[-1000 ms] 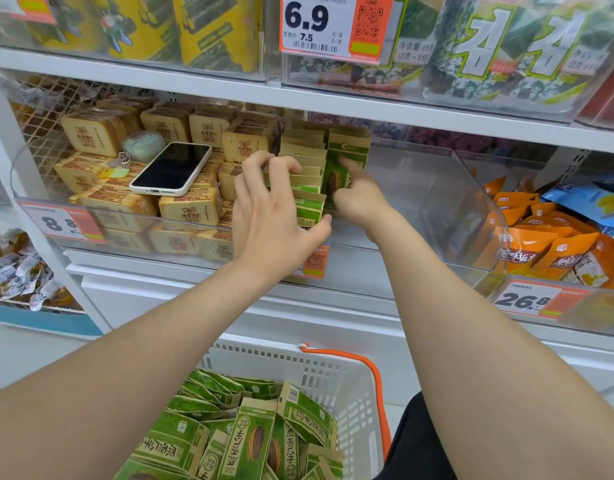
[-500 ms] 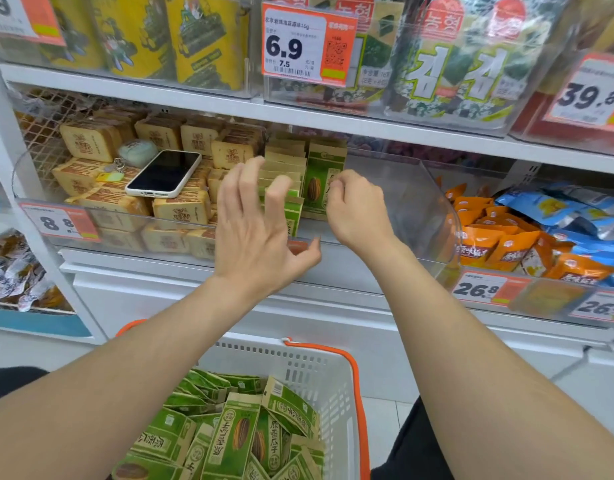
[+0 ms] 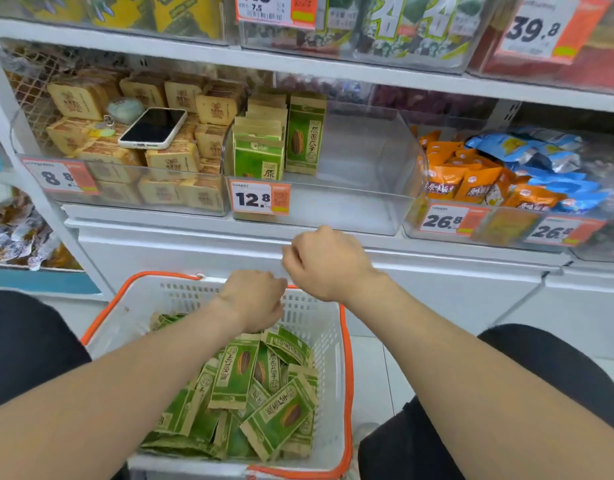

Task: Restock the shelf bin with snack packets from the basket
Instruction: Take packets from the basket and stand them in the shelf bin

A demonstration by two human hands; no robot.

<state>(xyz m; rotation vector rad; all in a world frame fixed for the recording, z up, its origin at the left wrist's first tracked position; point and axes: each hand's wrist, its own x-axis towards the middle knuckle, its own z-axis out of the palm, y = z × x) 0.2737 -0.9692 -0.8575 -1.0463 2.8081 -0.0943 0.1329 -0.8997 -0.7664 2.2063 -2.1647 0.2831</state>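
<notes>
The clear shelf bin (image 3: 364,206) with a 12.8 price tag holds green snack packets (image 3: 260,157) standing in rows at its left side; its right half is bare. Below it stands a white basket (image 3: 328,344) with an orange rim, holding several loose green packets (image 3: 264,393). My left hand (image 3: 251,299) reaches down into the far end of the basket, just above the packets; its fingers are hidden behind the back of the hand. My right hand (image 3: 328,261) hovers over the basket's far rim, loosely curled, with nothing in it.
A phone (image 3: 153,128) lies on tan packets (image 3: 170,161) in the bin to the left. Orange and blue bags (image 3: 489,178) fill the bin to the right. A shelf of seaweed packs (image 3: 412,26) hangs above, and a white cabinet front (image 3: 437,285) sits below the bins.
Both hands have left the shelf bin and come down toward the basket. The left hand now dips inside the basket. The view has tilted downward.
</notes>
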